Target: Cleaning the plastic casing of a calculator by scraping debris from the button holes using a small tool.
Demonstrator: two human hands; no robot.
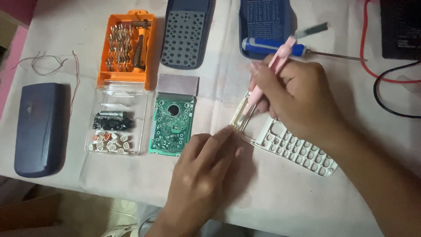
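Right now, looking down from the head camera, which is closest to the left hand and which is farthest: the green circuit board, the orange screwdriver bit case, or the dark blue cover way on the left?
From the left hand:
1. Green circuit board, just to its upper left, nearly beside the fingers.
2. Orange screwdriver bit case, farther up the table, behind the clear lid.
3. Dark blue cover, far off at the table's left edge.

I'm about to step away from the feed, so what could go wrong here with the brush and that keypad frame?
1. The left hand pins only one corner of the white keypad frame; brushing could flex or crack the thin plastic.
2. Dust flicked by the pink brush in the right hand may land on the bare circuit board close by.
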